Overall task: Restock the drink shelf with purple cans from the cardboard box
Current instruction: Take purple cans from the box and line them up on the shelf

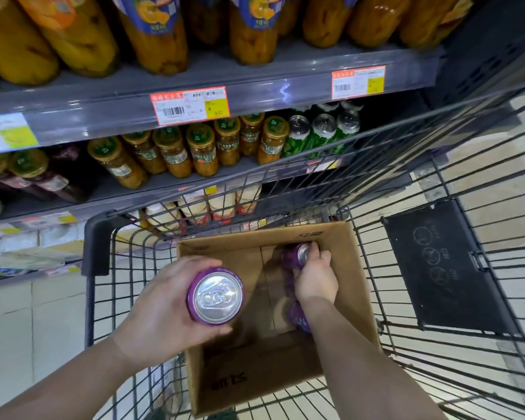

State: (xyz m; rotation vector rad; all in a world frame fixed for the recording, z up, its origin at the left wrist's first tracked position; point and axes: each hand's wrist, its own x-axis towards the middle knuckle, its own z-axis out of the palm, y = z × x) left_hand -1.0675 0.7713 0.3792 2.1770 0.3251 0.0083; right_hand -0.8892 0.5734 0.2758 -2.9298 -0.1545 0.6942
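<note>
While the left hand (pixel 164 301) holds one purple can (pixel 215 296) upright above the box's left edge, fingers and thumb curled round its side and the silver top facing up, the right hand (pixel 315 277) reaches down into the box (pixel 255 362). Its fingers wrap a second can (pixel 297 255) standing near the far wall of the box. More cans (pixel 299 316) lie below the right wrist inside the box, partly hidden by the forearm; how many cannot be told.

That box sits open in a wire cart (pixel 437 374), whose dark plastic corner (pixel 96 244) is at the left and whose black folded seat panel (pixel 443 268) hangs on the right side. Cart wires cross in front of the lower shelves.

Behind the cart stands grey shelving. On the top shelf (pixel 225 83) are tall jars (pixel 155 34) of yellow fruit, with orange-and-white price tags (pixel 190 106) on its front rail. One shelf down are smaller jars (pixel 202 150) with green lids, and beside them to the right green cans (pixel 323 131) with silver tops. Lower still, pale jars (pixel 219 204) show through the cart's wires. Pale floor tiles (pixel 28 328) lie at the left.
</note>
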